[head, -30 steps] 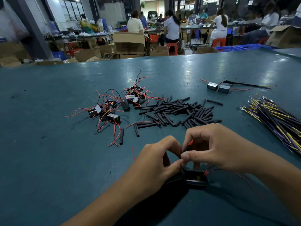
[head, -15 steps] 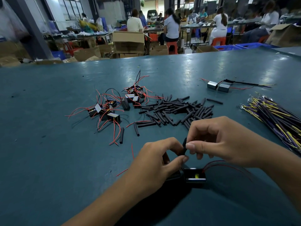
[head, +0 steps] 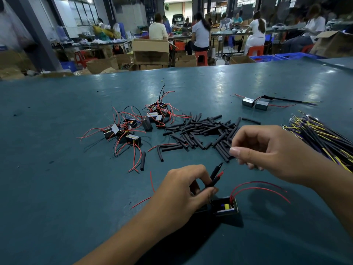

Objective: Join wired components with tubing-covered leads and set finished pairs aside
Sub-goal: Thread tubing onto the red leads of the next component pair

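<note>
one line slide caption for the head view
Left hand pinches black tubing over leads; right hand lifts away above tubing pile.

Teal table (head: 57,188) lay under the left hand (head: 181,192) and the right hand (head: 271,155), surface scuffed and glossy. Well beyond the left hand, past the table's far edge, stood an open cardboard box (head: 150,51), with a blue bin (head: 68,66) and a dark pillar (head: 36,31) further to its left. Far ahead of the right hand, a seated worker (head: 199,35) in a pale top occupied a red stool (head: 202,57) at a long bench. Blue crates (head: 286,57) and a large carton (head: 334,44) were noted far beyond and right of the right hand. Windows (head: 80,14) were lit at far left.
</note>
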